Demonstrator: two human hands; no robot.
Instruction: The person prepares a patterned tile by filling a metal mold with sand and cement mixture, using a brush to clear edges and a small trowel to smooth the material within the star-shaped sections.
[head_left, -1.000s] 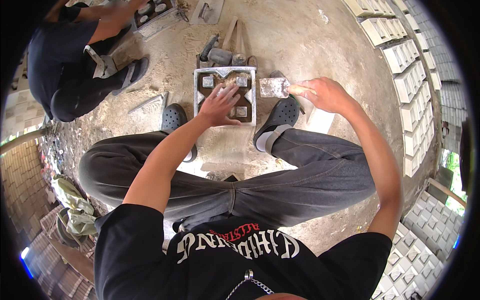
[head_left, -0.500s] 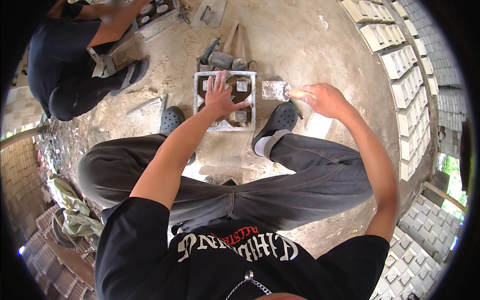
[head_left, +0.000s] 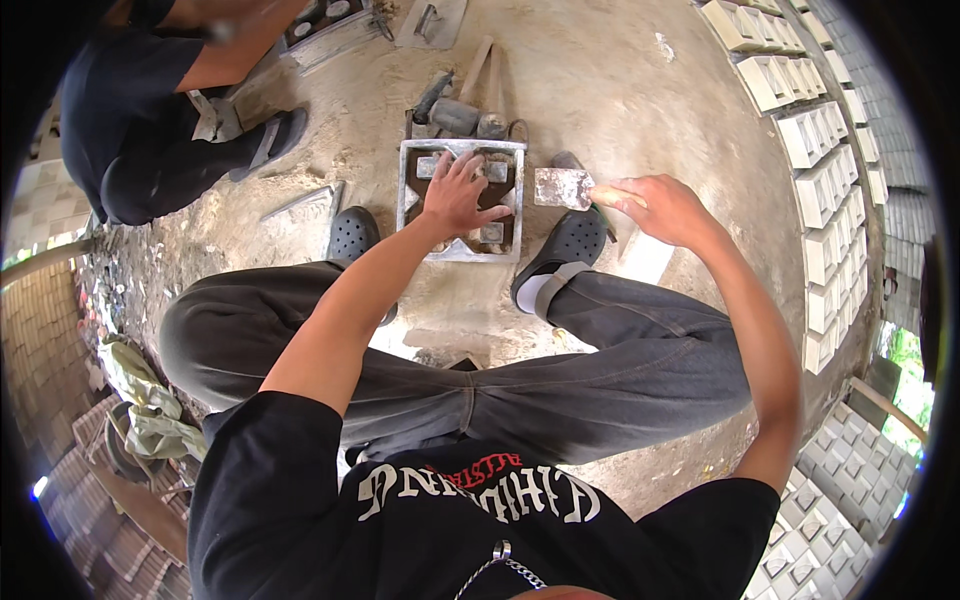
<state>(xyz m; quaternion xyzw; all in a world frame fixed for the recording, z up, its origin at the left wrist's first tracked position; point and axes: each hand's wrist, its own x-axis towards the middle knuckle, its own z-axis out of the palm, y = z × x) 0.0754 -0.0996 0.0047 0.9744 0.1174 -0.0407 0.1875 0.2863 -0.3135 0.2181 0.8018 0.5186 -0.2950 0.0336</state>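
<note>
Between my feet lies a square metal mould [head_left: 404,195] with a pale rim, dark filling and light metal blocks inside. My left hand [head_left: 462,200] is over the middle of the mould, fingers spread, palm down. How firmly it presses there, I cannot tell. To the right, my right hand [head_left: 668,208] grips the wooden handle of a trowel [head_left: 563,187]. The trowel's flat, whitish-crusted blade points left, just outside the mould's right side and above my right clog [head_left: 576,240].
Beyond the mould lie a dark mallet [head_left: 455,118] and another wooden-handled mallet [head_left: 491,125]. A person [head_left: 130,120] crouches at far left, near another mould [head_left: 325,25]. A float [head_left: 433,22] lies at the back. Pale patterned blocks [head_left: 805,137] stand in rows on the right.
My left hand has shifted slightly right and nearer, its fingertips drawing back from the mould's far rim. The right hand still grips the trowel in nearly the same place. The view has shifted slightly.
</note>
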